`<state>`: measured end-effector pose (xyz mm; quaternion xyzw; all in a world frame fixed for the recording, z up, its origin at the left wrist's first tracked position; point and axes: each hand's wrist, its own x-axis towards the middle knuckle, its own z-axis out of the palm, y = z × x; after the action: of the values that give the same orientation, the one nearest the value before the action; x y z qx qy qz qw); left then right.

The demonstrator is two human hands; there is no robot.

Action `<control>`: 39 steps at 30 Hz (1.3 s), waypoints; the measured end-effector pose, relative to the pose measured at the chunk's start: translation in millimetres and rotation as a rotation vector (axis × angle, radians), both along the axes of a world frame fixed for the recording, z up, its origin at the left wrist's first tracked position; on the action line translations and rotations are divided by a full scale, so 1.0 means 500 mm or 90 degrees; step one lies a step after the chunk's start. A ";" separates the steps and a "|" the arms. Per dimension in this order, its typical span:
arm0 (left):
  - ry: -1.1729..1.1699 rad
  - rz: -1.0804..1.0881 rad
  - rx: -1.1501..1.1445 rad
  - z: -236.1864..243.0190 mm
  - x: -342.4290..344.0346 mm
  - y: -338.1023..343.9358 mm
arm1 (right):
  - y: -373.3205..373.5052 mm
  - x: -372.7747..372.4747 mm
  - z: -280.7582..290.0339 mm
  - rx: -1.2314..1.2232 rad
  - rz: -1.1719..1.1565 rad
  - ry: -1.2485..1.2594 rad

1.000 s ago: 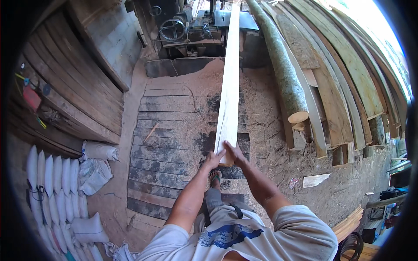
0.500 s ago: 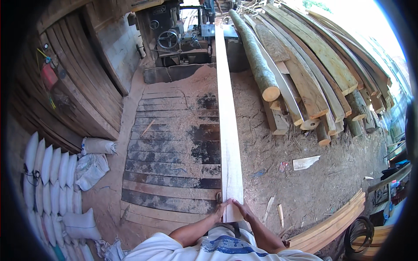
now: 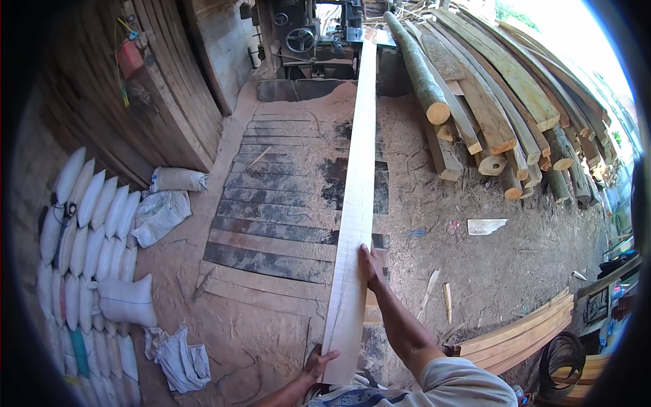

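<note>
A long pale wooden plank (image 3: 356,176) stretches from my body toward the machine at the far end, its near end just in front of my shirt. My left hand (image 3: 317,364) grips its left edge close to that near end, thumb on the top face and the other fingers hidden at the side and below. Farther along, my right hand (image 3: 370,268) holds the right edge, its arm reaching forward and its fingers mostly tucked out of sight. The plank's far end meets a machine with a handwheel (image 3: 300,40).
Stacked logs and thick boards (image 3: 502,115) lie at right. White filled sacks (image 3: 102,203) are piled at left beside upright boards (image 3: 163,88). Slats and sawdust (image 3: 271,203) cover the floor under the plank. Cut planks (image 3: 519,332) and a black coil (image 3: 563,366) sit near right.
My right hand has slid forward along the plank's right edge, away from the near end. My left hand has shifted to the left edge, and the plank's near end now slants leftward in view.
</note>
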<state>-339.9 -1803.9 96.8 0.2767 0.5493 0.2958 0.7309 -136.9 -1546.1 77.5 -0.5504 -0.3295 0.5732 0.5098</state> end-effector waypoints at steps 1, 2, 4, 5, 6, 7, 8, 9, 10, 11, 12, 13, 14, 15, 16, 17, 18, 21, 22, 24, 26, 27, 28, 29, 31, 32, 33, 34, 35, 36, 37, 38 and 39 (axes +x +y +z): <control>0.035 -0.010 0.013 0.001 -0.027 -0.046 | -0.043 -0.021 -0.027 -0.001 0.001 0.016; 0.030 -0.013 0.013 0.004 -0.054 -0.087 | -0.081 -0.039 -0.052 0.008 -0.009 0.006; 0.074 0.005 -0.015 0.008 -0.114 -0.174 | -0.166 -0.101 -0.067 0.016 -0.012 0.020; 0.078 0.007 -0.022 0.007 -0.135 -0.228 | -0.217 -0.131 -0.064 0.011 -0.012 0.039; 0.085 0.015 -0.022 0.007 -0.155 -0.279 | -0.270 -0.156 -0.062 0.035 -0.007 0.039; 0.095 0.020 -0.022 0.010 -0.175 -0.330 | -0.325 -0.173 -0.050 0.029 -0.007 0.046; 0.102 0.020 -0.028 0.013 -0.181 -0.389 | -0.379 -0.186 -0.038 0.026 0.003 0.096; 0.145 0.006 -0.010 0.017 -0.168 -0.443 | -0.422 -0.186 -0.030 0.028 0.008 0.140; 0.183 -0.013 0.017 0.022 -0.149 -0.475 | -0.468 -0.168 -0.063 0.052 0.015 0.131; 0.180 -0.022 0.023 0.028 -0.125 -0.499 | -0.496 -0.148 -0.094 0.052 0.013 0.126; 0.178 -0.013 0.033 0.035 -0.095 -0.532 | -0.530 -0.126 -0.089 0.012 0.039 0.116; 0.175 -0.003 0.043 0.036 -0.081 -0.558 | -0.559 -0.115 -0.073 -0.029 0.066 0.107; 0.170 -0.003 0.038 0.018 -0.084 -0.585 | -0.583 -0.117 -0.084 -0.035 0.066 0.102; 0.118 0.002 0.072 -0.012 -0.075 -0.611 | -0.604 -0.101 -0.091 -0.003 0.063 0.099; 0.071 0.016 0.109 -0.030 -0.070 -0.628 | -0.615 -0.098 -0.092 0.031 0.070 0.101; 0.065 0.018 0.113 -0.044 -0.068 -0.645 | -0.623 -0.095 -0.093 0.035 0.072 0.095; 0.062 0.026 0.099 -0.050 -0.073 -0.651 | -0.627 -0.103 -0.082 0.015 0.067 0.047; 0.051 0.007 0.109 -0.074 -0.084 -0.631 | -0.590 -0.106 -0.087 -0.006 0.080 -0.008; 0.045 -0.025 0.126 -0.079 -0.088 -0.616 | -0.575 -0.110 -0.081 -0.013 0.084 -0.005; 0.124 -0.058 0.152 -0.065 -0.094 -0.589 | -0.537 -0.110 -0.081 -0.016 0.095 0.000; 0.209 -0.091 0.184 -0.038 -0.099 -0.536 | -0.491 -0.111 -0.104 -0.029 0.075 -0.015; 0.243 -0.105 0.169 -0.025 -0.101 -0.510 | -0.466 -0.122 -0.097 -0.026 0.085 -0.011; 0.259 -0.102 0.158 -0.025 -0.099 -0.485 | -0.444 -0.132 -0.078 -0.038 0.083 0.006; 0.276 -0.099 0.150 -0.027 -0.099 -0.454 | -0.415 -0.141 -0.063 -0.050 0.080 0.024; 0.278 -0.090 0.160 -0.038 -0.099 -0.405 | -0.359 -0.128 -0.064 -0.030 0.109 0.009; 0.275 -0.081 0.154 -0.044 -0.097 -0.375 | -0.333 -0.120 -0.069 -0.032 0.101 0.030; 0.288 -0.097 0.159 -0.038 -0.094 -0.345 | -0.308 -0.116 -0.062 -0.040 0.093 0.051; 0.292 -0.102 0.156 -0.041 -0.089 -0.318 | -0.277 -0.110 -0.054 -0.026 0.093 0.065; 0.297 -0.106 0.153 -0.044 -0.085 -0.293 | -0.245 -0.106 -0.046 -0.036 0.101 0.062; 0.314 -0.093 0.154 -0.052 -0.077 -0.267 | -0.217 -0.098 -0.039 -0.040 0.092 0.054; 0.331 -0.081 0.154 -0.057 -0.067 -0.244 | -0.188 -0.090 -0.034 -0.044 0.082 0.045; 0.325 -0.076 0.143 -0.062 -0.058 -0.221 | -0.157 -0.085 -0.032 -0.042 0.086 0.049; 0.312 -0.076 0.138 -0.048 -0.048 -0.177 | -0.123 -0.068 -0.037 -0.050 0.084 0.041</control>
<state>-363.7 -1892.6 72.7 0.4482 0.6578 0.2335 0.5585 -170.9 -1607.6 59.2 -0.5285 -0.3258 0.6353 0.4594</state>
